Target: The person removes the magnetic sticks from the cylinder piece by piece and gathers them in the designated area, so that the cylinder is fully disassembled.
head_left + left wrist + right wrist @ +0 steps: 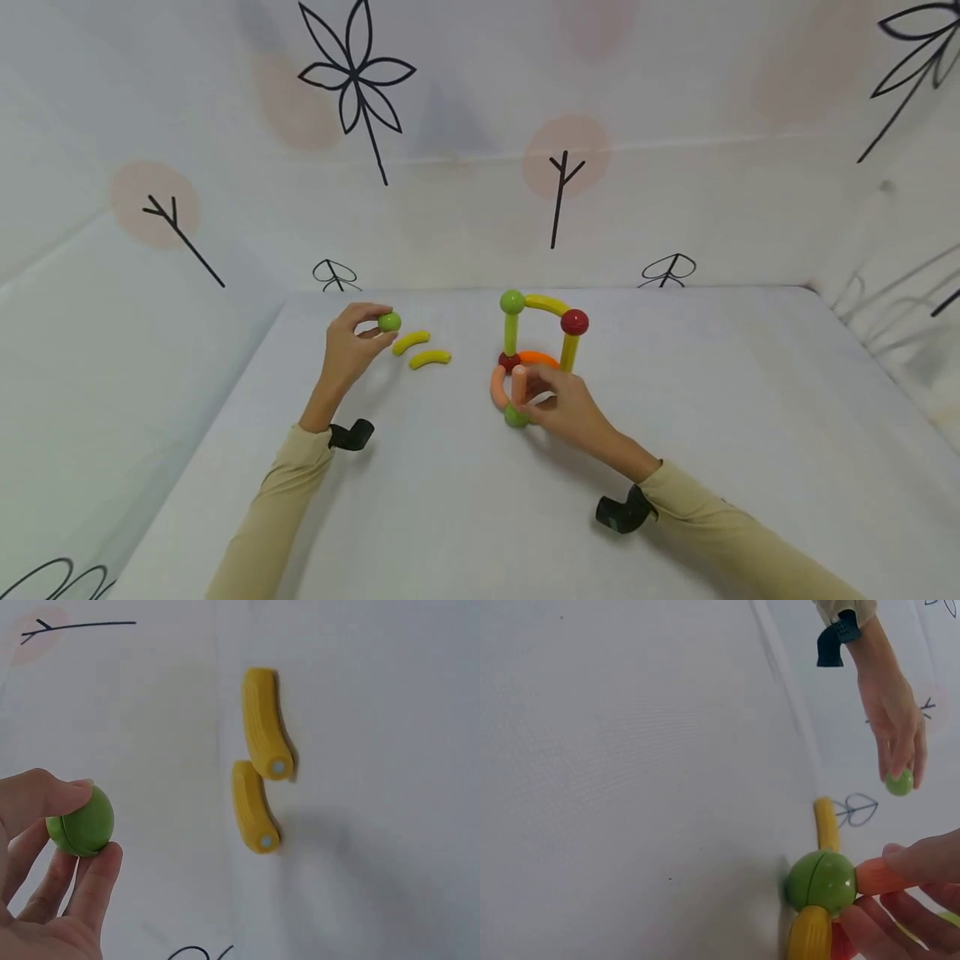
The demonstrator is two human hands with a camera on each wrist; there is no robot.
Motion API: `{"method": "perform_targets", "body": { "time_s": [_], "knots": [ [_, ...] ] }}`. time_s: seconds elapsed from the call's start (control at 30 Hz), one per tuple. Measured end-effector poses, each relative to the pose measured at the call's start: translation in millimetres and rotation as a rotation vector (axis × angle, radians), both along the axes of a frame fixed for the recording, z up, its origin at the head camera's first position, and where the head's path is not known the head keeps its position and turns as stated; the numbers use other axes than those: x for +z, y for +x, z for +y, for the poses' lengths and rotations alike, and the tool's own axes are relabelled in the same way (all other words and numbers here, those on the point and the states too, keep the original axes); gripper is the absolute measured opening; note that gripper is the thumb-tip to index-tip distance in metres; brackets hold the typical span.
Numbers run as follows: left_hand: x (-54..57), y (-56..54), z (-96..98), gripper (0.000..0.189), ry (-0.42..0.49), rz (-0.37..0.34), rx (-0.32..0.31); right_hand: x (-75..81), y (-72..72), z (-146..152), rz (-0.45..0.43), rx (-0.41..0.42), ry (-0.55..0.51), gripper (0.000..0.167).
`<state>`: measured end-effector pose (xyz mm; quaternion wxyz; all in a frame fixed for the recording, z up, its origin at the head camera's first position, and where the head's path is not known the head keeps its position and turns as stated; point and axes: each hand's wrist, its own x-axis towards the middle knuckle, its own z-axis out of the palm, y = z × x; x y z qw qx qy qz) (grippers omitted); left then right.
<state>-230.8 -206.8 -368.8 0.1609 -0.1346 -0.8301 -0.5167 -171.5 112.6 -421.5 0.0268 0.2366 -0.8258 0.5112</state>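
My left hand (351, 346) pinches a green ball (88, 825) between thumb and fingers, raised above the table. Beside it lie two curved yellow sticks (410, 342) (430, 359); in the left wrist view their near ends show round metal tips. With its fingertips my right hand (566, 408) grips a salmon-orange stick (519, 385), which stands upright on a green ball (821, 883) low in a ball-and-stick frame. The frame also has a red ball (574, 322), a top green ball (512, 302), a light green stick (511, 335) and a curved orange stick (538, 358). My right hand hides part of it.
A white table (450, 500) stretches under both hands, with pale walls (465, 217) printed with black plant drawings behind and at the sides. Each wrist carries a black camera mount (351, 435).
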Motion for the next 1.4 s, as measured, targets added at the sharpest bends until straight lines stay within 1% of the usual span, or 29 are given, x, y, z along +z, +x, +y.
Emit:
{"method": "perform_targets", "body": {
  "time_s": [0.17,0.27,0.37,0.47,0.53,0.6,0.7,0.77,0.93,1.1,1.17,1.23,1.27,1.33,1.4],
  "knots": [
    [-29.3,-24.8,-21.3,0.034,-0.074,-0.038,0.066,-2.8,2.5,0.8,0.016,0.006,-0.008,0.043],
    [-39.6,-34.1,-30.0,0.033,-0.085,-0.092,0.098,-4.5,3.4,0.9,0.039,0.003,-0.007,0.041],
    [-47.9,-40.3,-36.5,0.032,-0.098,-0.157,0.137,-7.3,3.6,0.6,0.055,-0.009,0.013,0.036],
    [-54.9,-43.4,-40.8,0.032,-0.117,-0.223,0.182,-10.0,3.6,-0.1,0.087,-0.022,0.064,0.031],
    [-59.6,-45.5,-42.6,0.033,-0.121,-0.254,0.210,-11.0,3.6,-0.5,0.109,-0.032,0.104,0.029],
    [-63.8,-48.2,-44.2,0.034,-0.119,-0.269,0.235,-11.0,4.0,-0.4,0.129,-0.035,0.141,0.029],
    [-67.8,-52.4,-46.3,0.035,-0.100,-0.267,0.257,-11.2,4.7,0.1,0.138,-0.039,0.174,0.030],
    [-69.0,-54.8,-47.3,0.035,-0.084,-0.261,0.264,-11.7,4.9,0.6,0.137,-0.039,0.182,0.031],
    [-70.4,-58.8,-48.7,0.035,-0.061,-0.276,0.273,-12.6,5.2,0.5,0.153,-0.035,0.186,0.030],
    [-68.4,-58.1,-49.4,0.037,-0.084,-0.309,0.277,-14.2,3.9,-0.6,0.165,-0.030,0.203,0.027],
    [-66.7,-56.6,-48.9,0.038,-0.102,-0.311,0.277,-15.1,3.4,-0.6,0.166,-0.030,0.208,0.026],
    [-63.8,-54.2,-47.6,0.038,-0.112,-0.290,0.279,-15.4,3.2,-0.7,0.164,-0.031,0.213,0.025],
    [-61.7,-52.7,-46.6,0.036,-0.120,-0.266,0.282,-15.4,3.2,-0.7,0.163,-0.033,0.216,0.025],
    [-55.4,-47.6,-41.9,0.033,-0.124,-0.207,0.289,-15.2,3.2,-0.4,0.160,-0.038,0.225,0.025],
    [-45.5,-40.3,-33.6,0.029,-0.114,-0.141,0.286,-15.0,3.3,-0.2,0.152,-0.047,0.236,0.025]
  ]
}}
